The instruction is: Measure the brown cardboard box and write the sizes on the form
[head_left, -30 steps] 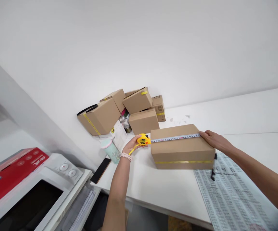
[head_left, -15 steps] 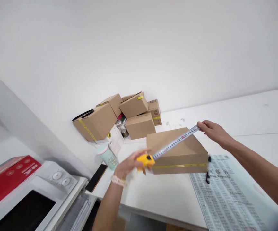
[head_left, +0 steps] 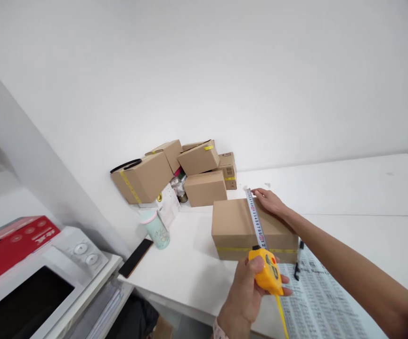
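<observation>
A yellow tape measure (head_left: pixel 265 270) lies in my left hand (head_left: pixel 241 294), with the thumb on top of its case and the fingers beneath. Its silver blade (head_left: pixel 256 219) runs away from me across the top of a closed cardboard box (head_left: pixel 230 219). My right hand (head_left: pixel 269 201) is at the box's far edge, its fingertips at the blade's free end; the underside of this grip is hidden. Yellow tape crosses the box's front side. From the case a yellow wrist strap (head_left: pixel 281 313) hangs down.
Several cardboard boxes (head_left: pixel 206 188) are piled against the wall. A mint-green cup (head_left: pixel 157 230) and a dark phone-like slab (head_left: pixel 135 258) sit on the left of the white table (head_left: pixel 186 256). A microwave (head_left: pixel 34 292) stands lower left. Beside the box are a printed mat (head_left: pixel 317 296) and a black pen-like item (head_left: pixel 298 261).
My left hand has brought the tape case right and nearer me. My right hand has moved left to the box's far edge. The blade now crosses the box from front to back.
</observation>
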`<state>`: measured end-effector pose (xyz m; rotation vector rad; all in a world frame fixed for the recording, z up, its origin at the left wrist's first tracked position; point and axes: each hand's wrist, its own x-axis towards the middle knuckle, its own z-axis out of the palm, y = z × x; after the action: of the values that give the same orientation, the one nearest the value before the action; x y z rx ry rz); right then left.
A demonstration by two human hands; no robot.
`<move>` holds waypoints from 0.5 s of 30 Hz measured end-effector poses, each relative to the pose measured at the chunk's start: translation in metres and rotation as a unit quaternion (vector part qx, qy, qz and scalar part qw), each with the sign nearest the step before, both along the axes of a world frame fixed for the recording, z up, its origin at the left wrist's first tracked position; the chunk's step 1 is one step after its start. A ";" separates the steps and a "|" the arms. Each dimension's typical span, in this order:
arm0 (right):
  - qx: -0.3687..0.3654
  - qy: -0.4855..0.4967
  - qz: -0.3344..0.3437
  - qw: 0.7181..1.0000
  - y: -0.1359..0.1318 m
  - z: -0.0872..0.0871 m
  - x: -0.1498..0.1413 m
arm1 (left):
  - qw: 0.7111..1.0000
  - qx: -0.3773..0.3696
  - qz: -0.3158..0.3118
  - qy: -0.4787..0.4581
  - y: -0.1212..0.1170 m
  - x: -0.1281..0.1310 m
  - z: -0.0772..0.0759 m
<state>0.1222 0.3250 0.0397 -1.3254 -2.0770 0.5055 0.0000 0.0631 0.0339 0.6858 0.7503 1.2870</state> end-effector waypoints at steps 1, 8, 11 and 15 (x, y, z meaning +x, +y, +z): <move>-0.003 -0.004 -0.002 1.000 0.001 -0.003 0.000 | 1.000 -0.006 0.011 0.006 0.004 -0.001 0.000; -0.008 -0.039 0.025 0.999 -0.003 -0.010 0.000 | 0.999 -0.048 0.020 0.003 0.019 0.001 -0.020; 0.004 -0.085 0.042 0.995 -0.004 -0.010 -0.003 | 0.999 -0.045 0.009 0.002 0.018 0.003 -0.023; 0.012 -0.116 0.049 0.992 -0.005 -0.012 -0.006 | 0.999 -0.036 0.008 0.013 0.011 0.004 -0.021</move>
<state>0.1166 0.3204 0.0274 -1.3252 -2.3387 0.3808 0.0040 0.0746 0.0129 0.6397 0.8211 1.2611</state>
